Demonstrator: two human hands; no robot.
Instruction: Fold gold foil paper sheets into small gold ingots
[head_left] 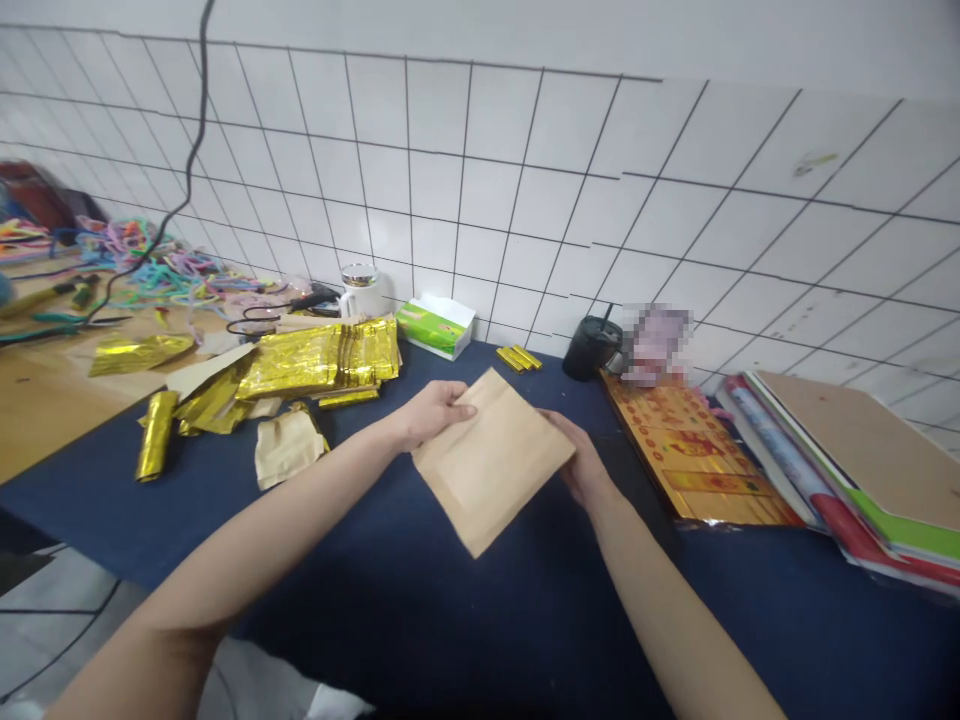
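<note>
I hold a square sheet of tan paper (491, 462) above the dark blue tabletop (465, 620), turned like a diamond. My left hand (429, 412) pinches its upper left edge, thumb on top. My right hand (579, 462) grips the right corner from beneath, fingers mostly hidden by the sheet. A stack of gold foil sheets (322, 358) lies to the left, behind my left hand.
Rolled gold foil (155, 434), crumpled tan paper (286, 446), a white mug (363, 290), a green tissue box (435, 325), small gold bars (519, 358), a black cup (591, 347), printed gold-red sheets (694, 452), stacked coloured paper (862, 470) and coloured cords (157, 268) lie around. The tiled wall stands close behind.
</note>
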